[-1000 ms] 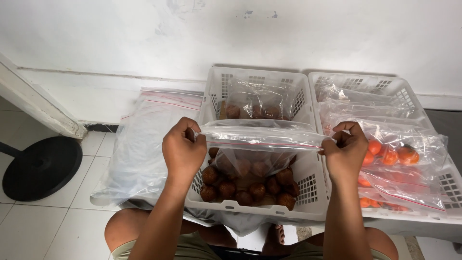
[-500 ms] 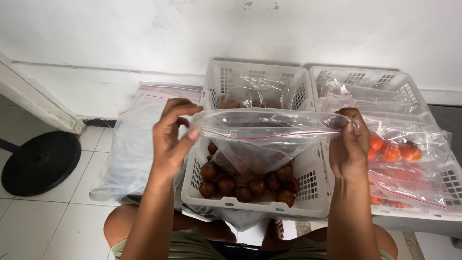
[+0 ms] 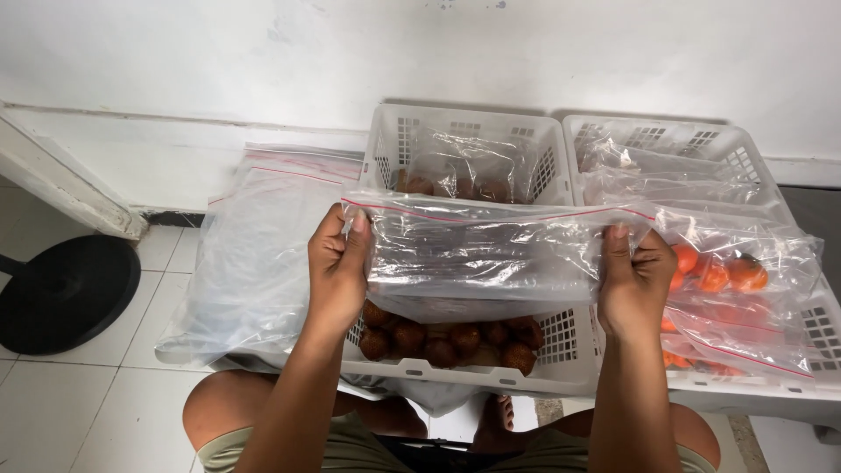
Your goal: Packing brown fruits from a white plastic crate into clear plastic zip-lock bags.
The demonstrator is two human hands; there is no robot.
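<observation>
A: Zip bag [image 3: 477,254], clear plastic w/ a red seal line along the top edge, is held flat and stretched over the middle basket [image 3: 561,346]. Where's each hand?

B: Left hand [image 3: 337,271] is closed on the bag's left edge, thumb in front, fingers curled behind. Right hand [image 3: 632,285] is closed on the right edge, same pinch. Bag spans btwn them, upper rim abt level w/ the basket's far half.

A: Room around it?

B: Tight. Wall [image 3: 420,52] is close behind the baskets; second white basket [image 3: 745,162] sits touching the middle one on the right. Pile of empty clear bags [image 3: 254,254] lies on the left, partly over the floor tiles [image 3: 79,394]. Black round base [image 3: 61,293] is far left, well apart.

A: Materials?

B: Baskets are white rigid plastic w/ slotted walls. Brown scaly fruit [image 3: 438,337], roundish, fills the near end of the middle basket. Orange fruit [image 3: 718,276] sits bagged in the right basket; smooth skin. Bag film is crinkly, glossy.

A: Vs half a sec ago?

B: Bag mouth gaped open then, left fingers spread loose. Now the mouth looks flattened, both hands gripping lower on the sides, and the bag covers more of the brown fruit.
</observation>
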